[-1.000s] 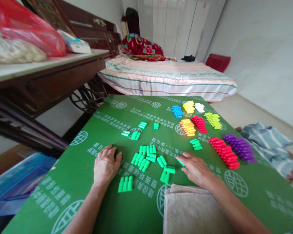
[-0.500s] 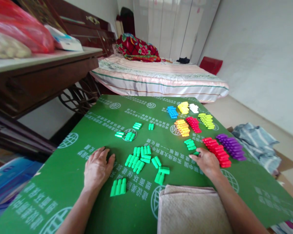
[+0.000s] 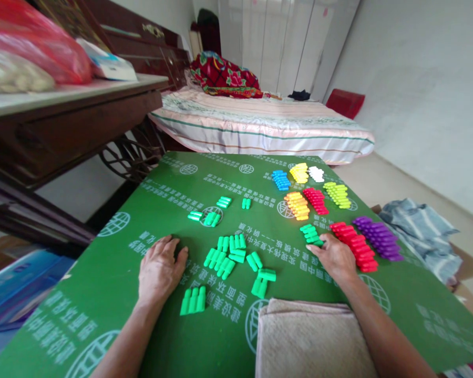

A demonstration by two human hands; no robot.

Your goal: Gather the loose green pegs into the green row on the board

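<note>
My right hand (image 3: pixel 335 257) pinches a small green plastic peg (image 3: pixel 318 243) between thumb and finger, at the near end of a short row of green pegs (image 3: pixel 309 232). My left hand (image 3: pixel 160 268) rests on the green table with its fingers stretched out, holding nothing. Just right of it, near the front, lies a group of green pegs (image 3: pixel 193 301). Several more green pegs (image 3: pixel 216 259) are scattered singly and in small clusters at mid-table, with others (image 3: pixel 212 219) farther back.
Sorted rows of red (image 3: pixel 353 245), purple (image 3: pixel 377 239), orange (image 3: pixel 297 205), lime (image 3: pixel 336 195), blue (image 3: pixel 280 180), yellow (image 3: pixel 299 172) and white pegs (image 3: pixel 316 174) lie on the right. A folded beige cloth (image 3: pixel 307 338) sits at the table's front edge. Behind stands a bed (image 3: pixel 260 118).
My right hand has brought the green peg slightly farther back, up against the end of the short green row. The left hand stays on the table; the view has shifted slightly.
</note>
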